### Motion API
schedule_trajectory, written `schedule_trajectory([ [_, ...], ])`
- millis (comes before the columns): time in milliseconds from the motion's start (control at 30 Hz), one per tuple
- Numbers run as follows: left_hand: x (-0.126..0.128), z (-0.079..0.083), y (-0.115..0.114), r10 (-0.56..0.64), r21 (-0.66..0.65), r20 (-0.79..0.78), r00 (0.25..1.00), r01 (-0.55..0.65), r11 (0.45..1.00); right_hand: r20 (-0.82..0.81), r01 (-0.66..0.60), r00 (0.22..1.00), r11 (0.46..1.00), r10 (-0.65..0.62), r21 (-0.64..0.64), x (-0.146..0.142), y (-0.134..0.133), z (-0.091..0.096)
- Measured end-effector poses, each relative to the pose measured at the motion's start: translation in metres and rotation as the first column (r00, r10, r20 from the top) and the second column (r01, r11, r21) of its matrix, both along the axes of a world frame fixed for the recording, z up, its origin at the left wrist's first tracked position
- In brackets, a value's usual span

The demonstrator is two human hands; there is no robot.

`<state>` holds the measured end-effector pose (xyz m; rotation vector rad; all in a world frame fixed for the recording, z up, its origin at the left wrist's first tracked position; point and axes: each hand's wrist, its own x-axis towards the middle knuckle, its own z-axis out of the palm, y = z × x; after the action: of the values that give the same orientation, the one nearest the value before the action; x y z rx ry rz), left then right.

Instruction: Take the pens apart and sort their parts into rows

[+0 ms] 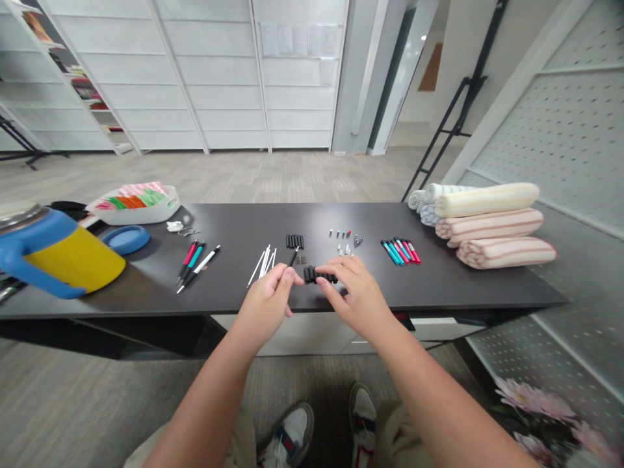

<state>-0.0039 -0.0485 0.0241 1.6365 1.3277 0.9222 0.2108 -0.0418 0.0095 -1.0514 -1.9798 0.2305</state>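
My left hand (267, 298) is closed in a pinch around a slim black pen part (293, 256) that points up and away. My right hand (358, 291) reaches over a row of short black pen grips (310, 274) by the table's front edge, thumb and fingertips closing on one of them. Just beyond lies another row of black pieces (294, 242), with small metal springs (301, 259) nearer. White refill tubes (266, 261) are spread left of my left hand. Small white tips (344, 249), metal bits (358, 240) and tiny coloured-end parts (340, 233) lie past my right hand.
Teal and pink pen barrels (400, 251) line up to the right, before rolled towels (497, 227). Several whole pens (197, 265) lie left. Further left are a blue lid (127, 240), a yellow-and-blue jug (63, 253) and a white tray (170, 203) on the dark table (234, 224).
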Motion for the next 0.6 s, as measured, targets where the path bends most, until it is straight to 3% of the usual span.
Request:
schedule_trajectory([
  [100, 0.001, 0.007, -0.010, -0.173, 0.200, -0.283, 0.943, 0.235, 0.951, -0.296, -0.090, 0.955, 0.970, 0.020, -0.224, -0.003, -0.007, 0.007],
  [200, 0.005, 0.006, -0.017, -0.185, 0.298, -0.475, 0.861, 0.355, 0.886, -0.448, -0.207, 0.894, 0.879, -0.008, -0.429, -0.005, -0.010, 0.007],
  [333, 0.006, -0.004, -0.016, -0.042, 0.374, -0.614, 0.788, 0.338, 0.864, -0.417, -0.156, 0.902, 0.818, -0.111, -0.554, -0.004, -0.008, 0.004],
  [467, 0.001, -0.009, -0.013, 0.023, 0.519, -0.628, 0.778, 0.396, 0.757, -0.381, -0.162, 0.915, 0.748, -0.130, -0.643, 0.001, -0.007, 0.004],
  [600, -0.004, -0.007, -0.017, 0.058, 0.658, -0.575, 0.816, 0.419, 0.626, -0.193, -0.069, 0.980, 0.827, -0.049, -0.557, 0.006, -0.010, 0.007],
])
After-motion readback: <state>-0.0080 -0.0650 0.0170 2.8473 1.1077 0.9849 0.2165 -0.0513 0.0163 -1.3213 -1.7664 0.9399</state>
